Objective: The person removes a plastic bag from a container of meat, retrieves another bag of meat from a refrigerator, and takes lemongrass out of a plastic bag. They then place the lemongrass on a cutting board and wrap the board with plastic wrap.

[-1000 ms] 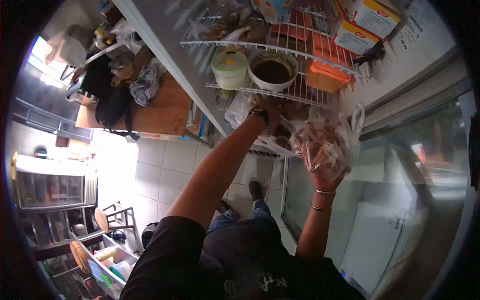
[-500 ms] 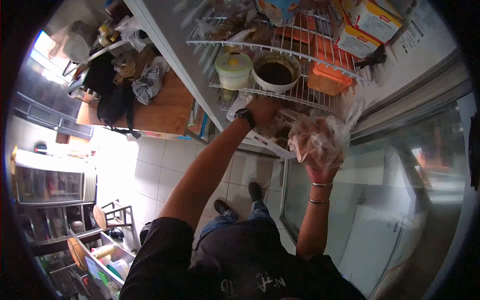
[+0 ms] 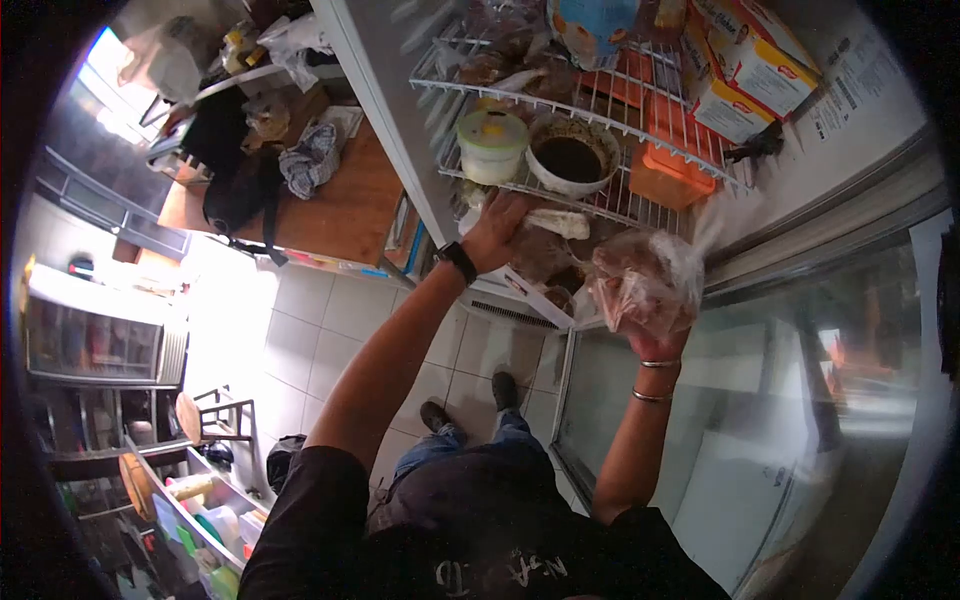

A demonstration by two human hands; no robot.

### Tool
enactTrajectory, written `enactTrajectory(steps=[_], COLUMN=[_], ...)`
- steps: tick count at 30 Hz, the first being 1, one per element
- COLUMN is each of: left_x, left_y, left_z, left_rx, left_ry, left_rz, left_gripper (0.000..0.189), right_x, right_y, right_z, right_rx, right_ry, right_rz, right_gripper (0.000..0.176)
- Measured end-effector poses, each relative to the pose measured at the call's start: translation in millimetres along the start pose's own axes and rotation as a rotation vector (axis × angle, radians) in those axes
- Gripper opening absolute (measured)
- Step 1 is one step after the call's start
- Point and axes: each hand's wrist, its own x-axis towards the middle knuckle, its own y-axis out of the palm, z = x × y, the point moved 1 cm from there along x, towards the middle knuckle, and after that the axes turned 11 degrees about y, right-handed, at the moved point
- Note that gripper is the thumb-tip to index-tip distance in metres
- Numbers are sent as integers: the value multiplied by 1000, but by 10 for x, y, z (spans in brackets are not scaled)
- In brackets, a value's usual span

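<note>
My right hand (image 3: 660,345) holds up a clear plastic bag (image 3: 645,280) with reddish-brown contents, its fingers closed beneath and partly behind it. My left hand (image 3: 497,235), with a black watch at the wrist, reaches into the low white bin (image 3: 540,296) of an upright fridge. A pale, elongated item (image 3: 558,223) lies right by its fingertips; whether they grip it I cannot make out. Other bagged food lies in the bin. On the wire shelf just above stand a green-lidded tub (image 3: 492,150) and a white bowl (image 3: 572,155) of dark liquid.
An orange container (image 3: 668,178) sits right of the bowl. Yellow-and-white boxes (image 3: 765,80) and a blue package (image 3: 597,28) occupy the upper shelf. The glass door (image 3: 740,400) stands open at right. A wooden table (image 3: 335,225) with a cloth and bags is at left.
My left hand has drawn back to the left within the bin, and the pale item now shows beside it. The bag in my right hand has shifted slightly right.
</note>
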Motion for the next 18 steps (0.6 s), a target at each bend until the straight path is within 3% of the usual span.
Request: enactTrajectory(steps=[1, 3, 4, 6, 7, 8, 9, 10, 11, 13, 14, 16, 17, 18], left_x=[-54, -90, -94, -120, -99, -86, -94, -104, -101, -138, -158, -141, -133, -114], left_y=[51, 63, 28, 23, 32, 53, 63, 85, 120, 214, 254, 269, 279, 264], left_z=[42, 38, -5, -79, -105, -119, -142, -175, -189, -163, -138, -99, -76, -92], left_rx=[-16, -33, -26, -22, 43, 112, 119, 150, 176, 216, 260, 244, 228, 229], left_ry=[5, 7, 62, 119, 101, 78, 74, 97, 125, 101, 80, 88, 93, 99], left_rz=[-44, -90, -115, -138, -91, -45, -49, -57, -65, -18, 33, 55, 78, 78], left_gripper=[44, 48, 47, 46, 44, 43, 43, 42, 40, 40, 40, 40, 39, 39], right_x=[113, 494, 646, 881, 852, 723, 498, 351, 343, 353, 371, 382, 464, 508], right_y=[-156, -613, -661, -649, -515, -175, 246, 449, 340, 185, 143, 182, 144, 176], right_z=[-50, -160, -146, -126, -100, -120, -187, -239, -295, -414, -435, -526, -537, -505], right_rx=[-1, -377, -377, -136, -366, -370, -484, -595, -599, -1833, -1834, -2049, -1953, -1951], right_ry=[-1, -89, -85, 243, 192, 191, 80, -34, -32, -541, -542, -539, -407, -412], right_rz=[3, -39, -41, 274, -100, -93, -243, -393, -392, -179, -178, 151, 176, 173], right_gripper=[45, 37, 37, 33, 32, 32, 45, 60, 60, 67, 67, 74, 75, 75])
